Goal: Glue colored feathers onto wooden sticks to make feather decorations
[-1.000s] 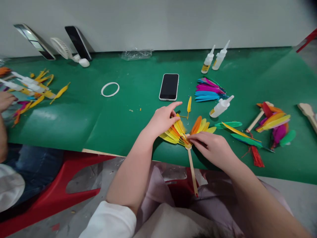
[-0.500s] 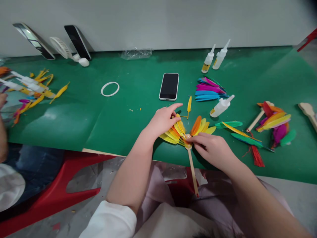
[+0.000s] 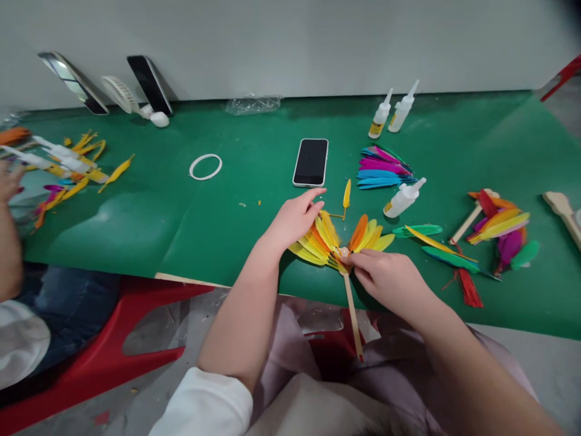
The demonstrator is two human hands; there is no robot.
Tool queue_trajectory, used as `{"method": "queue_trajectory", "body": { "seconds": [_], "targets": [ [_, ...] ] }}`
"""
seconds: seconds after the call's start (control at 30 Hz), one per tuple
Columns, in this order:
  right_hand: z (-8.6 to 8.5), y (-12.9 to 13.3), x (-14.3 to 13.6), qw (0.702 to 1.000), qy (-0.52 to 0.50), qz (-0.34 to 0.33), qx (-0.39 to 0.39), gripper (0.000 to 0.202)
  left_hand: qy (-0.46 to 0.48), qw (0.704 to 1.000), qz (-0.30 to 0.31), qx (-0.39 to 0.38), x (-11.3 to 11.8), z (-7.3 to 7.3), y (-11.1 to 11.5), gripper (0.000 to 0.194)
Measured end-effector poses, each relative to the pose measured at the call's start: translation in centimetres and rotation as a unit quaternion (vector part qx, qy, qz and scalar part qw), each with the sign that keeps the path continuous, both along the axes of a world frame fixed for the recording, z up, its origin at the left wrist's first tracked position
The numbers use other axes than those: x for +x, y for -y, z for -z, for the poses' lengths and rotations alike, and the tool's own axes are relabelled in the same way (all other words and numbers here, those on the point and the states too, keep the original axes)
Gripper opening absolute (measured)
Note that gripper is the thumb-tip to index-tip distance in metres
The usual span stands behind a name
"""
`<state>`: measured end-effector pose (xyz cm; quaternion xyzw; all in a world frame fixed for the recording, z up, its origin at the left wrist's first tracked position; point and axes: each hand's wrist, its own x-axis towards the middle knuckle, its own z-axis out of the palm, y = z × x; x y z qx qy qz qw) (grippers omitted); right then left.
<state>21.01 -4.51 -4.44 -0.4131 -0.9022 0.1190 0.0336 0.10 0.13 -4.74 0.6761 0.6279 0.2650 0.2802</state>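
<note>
A feather fan (image 3: 327, 242) lies at the table's near edge, with yellow and orange feathers spread to both sides of its wooden head. Its wooden handle (image 3: 352, 315) sticks out over the edge toward me. Beside the upper tips of the left-side feathers is my left hand (image 3: 295, 217), open, index finger stretched out and thumb apart. My right hand (image 3: 384, 272) is closed, its thumb and forefinger pinched at the fan's centre where the quills meet; the fingers hide exactly what they grip. A small loose yellow feather (image 3: 347, 194) lies just beyond the fan.
Glue bottles (image 3: 402, 200) stand right of a phone (image 3: 311, 162), near blue and pink feathers (image 3: 384, 169). Mixed feathers and a red tassel (image 3: 469, 289) lie at right. A white ring (image 3: 206, 167) lies left of centre. Another person's hand (image 3: 9, 181) is at far left.
My left hand has drawn back slightly from the feather tips, its thumb lifting off them. The right hand keeps its pinch at the fan's centre. The view has shifted a little.
</note>
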Motion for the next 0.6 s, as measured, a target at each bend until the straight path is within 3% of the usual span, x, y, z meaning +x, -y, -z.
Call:
{"method": "queue_trajectory", "body": {
  "seconds": [0.13,0.6],
  "targets": [
    [-0.12,-0.11,-0.06,1.000,-0.003,0.003,-0.010,0.030,0.032,0.999,-0.028,-0.005,-0.63,-0.06,-0.04,0.036],
    [0.13,-0.59,0.63,0.996,-0.059,0.008,-0.059,0.030,0.027,0.998,0.038,-0.044,0.16,-0.38,0.17,0.038]
  ]
}}
